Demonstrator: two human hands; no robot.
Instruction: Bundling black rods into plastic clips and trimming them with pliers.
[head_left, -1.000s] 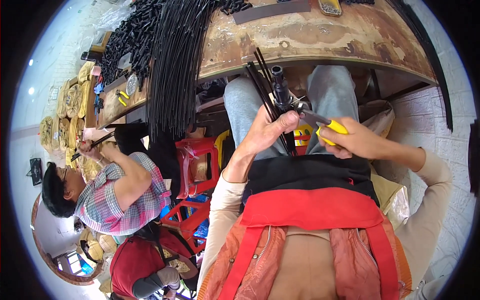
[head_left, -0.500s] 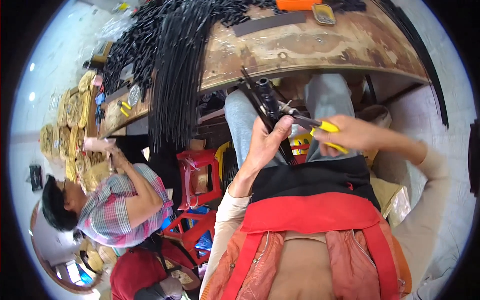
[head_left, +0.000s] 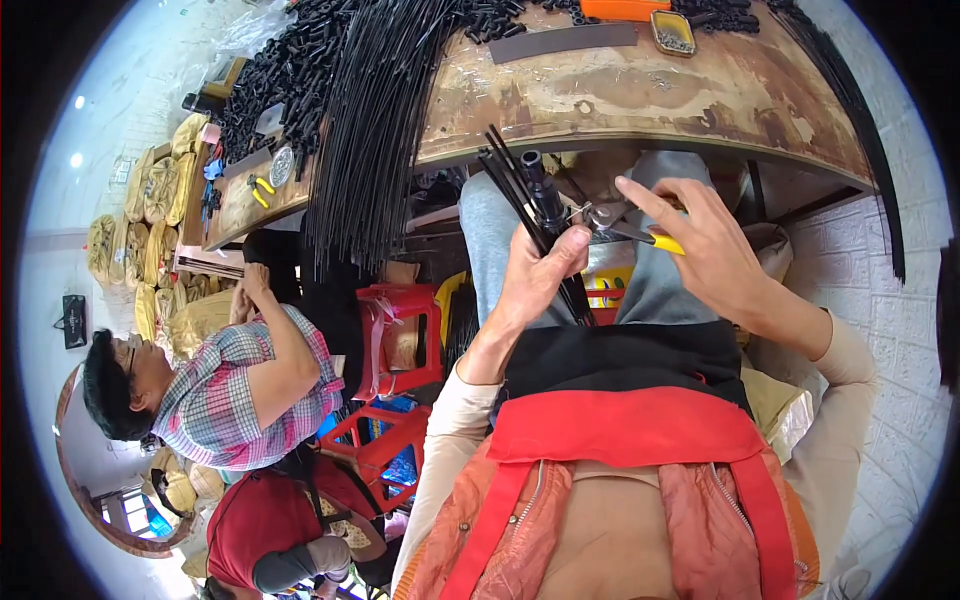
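The left hand grips black rods and a black tube, while the right hand, index finger extended, meets the pliers at the tube's side, hold unclear; apparently plier work, next calling for a firm squeeze, with the wooden table beyond.

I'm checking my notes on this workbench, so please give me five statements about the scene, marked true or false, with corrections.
1. The left grip holds thin black rods. True.
2. The pliers at the right grip have blue handles. False: the handle showing is yellow.
3. A yellow tray sits on the wooden table. True.
4. Red stools stand to the person's right. False: they are on the left.
5. A co-worker in a plaid shirt is on the person's left. True.
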